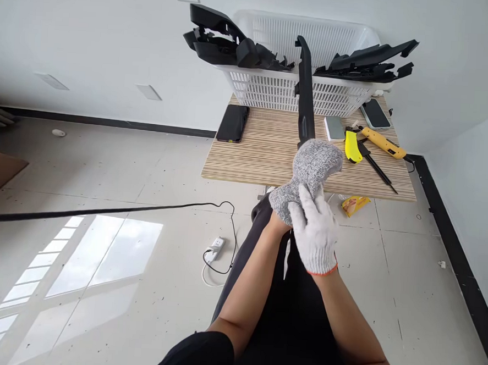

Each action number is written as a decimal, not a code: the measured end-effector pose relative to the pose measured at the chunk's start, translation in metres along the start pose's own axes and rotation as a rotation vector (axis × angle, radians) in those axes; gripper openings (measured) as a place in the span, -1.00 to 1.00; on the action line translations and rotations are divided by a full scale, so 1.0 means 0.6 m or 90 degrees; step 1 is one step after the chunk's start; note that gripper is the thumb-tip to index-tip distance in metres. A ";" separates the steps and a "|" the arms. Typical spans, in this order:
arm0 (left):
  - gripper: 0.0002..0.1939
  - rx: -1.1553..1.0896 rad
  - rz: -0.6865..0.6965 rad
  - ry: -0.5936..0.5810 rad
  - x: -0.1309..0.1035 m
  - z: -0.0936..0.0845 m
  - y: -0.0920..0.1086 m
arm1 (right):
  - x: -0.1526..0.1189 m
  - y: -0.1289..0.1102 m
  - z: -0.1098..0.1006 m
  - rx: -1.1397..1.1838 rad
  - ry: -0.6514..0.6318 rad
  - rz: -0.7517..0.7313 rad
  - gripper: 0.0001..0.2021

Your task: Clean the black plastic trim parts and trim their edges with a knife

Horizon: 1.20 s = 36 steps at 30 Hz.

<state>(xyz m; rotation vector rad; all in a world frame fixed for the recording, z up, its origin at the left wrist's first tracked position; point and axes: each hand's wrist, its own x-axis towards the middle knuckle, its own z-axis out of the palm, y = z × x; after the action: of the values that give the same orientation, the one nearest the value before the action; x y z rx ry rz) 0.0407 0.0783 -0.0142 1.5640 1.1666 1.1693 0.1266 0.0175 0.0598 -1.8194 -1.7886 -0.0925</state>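
My left hand (311,167), in a grey knitted glove, is closed around the lower end of a long black plastic trim piece (305,92). The piece points away from me across the table, and its far end reaches over the white basket. My right hand (314,231), in a white knitted glove with an orange-edged cuff, lies against the grey glove near the left wrist. Its fingers are stretched and slightly apart, with nothing visible in them. The grip of the left fingers is partly hidden.
The white basket (266,87) holds several black plastic parts. On the wood-grain table (262,161) lie a black phone (233,123), another phone (376,113), a small box (334,128), a yellow-handled tool (352,148) and a yellow corded tool (382,142). A power strip (215,249) and cables lie on the floor.
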 end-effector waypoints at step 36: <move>-0.56 -0.082 0.102 -0.045 -0.010 0.001 0.032 | 0.020 -0.008 -0.006 0.030 0.110 0.096 -0.70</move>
<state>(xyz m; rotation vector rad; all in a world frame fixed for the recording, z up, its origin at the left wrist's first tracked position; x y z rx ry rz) 0.0440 0.0686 0.0027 1.6093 0.9150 1.2579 0.1244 0.0264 0.0700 -1.8473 -1.5178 -0.1435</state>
